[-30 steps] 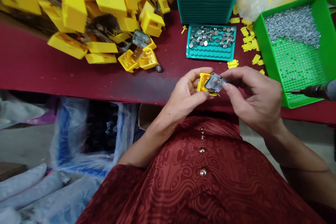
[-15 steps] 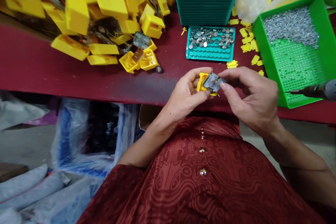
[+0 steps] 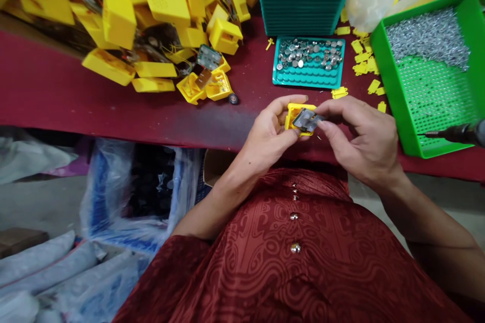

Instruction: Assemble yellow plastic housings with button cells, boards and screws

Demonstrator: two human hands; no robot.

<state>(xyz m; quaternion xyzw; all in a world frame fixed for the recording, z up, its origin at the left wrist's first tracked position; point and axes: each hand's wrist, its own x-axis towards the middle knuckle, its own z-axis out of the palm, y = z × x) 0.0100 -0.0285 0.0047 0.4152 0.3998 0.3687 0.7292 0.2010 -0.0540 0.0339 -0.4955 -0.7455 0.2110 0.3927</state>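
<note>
My left hand is closed around a small yellow plastic housing, its open side facing up. Between the thumb and forefinger of my right hand is the edge of a dark grey circuit board. The board lies tilted, partly inside the housing; whether it touches the bottom I cannot tell. Just beyond my hands is a teal tray with round silver button cells in it. A flat yellow plastic piece lies between that tray and my right hand.
Yellow housings with wires are heaped at the back left. Behind the tray rises a stack of teal trays. A green basket of small screws stands right, with a screwdriver tip over it. A plastic-lined blue crate sits below the table edge.
The circuit board has shifted slightly down and left, deeper into the yellow housing. The whole view has drifted a little; both hands keep their hold.
</note>
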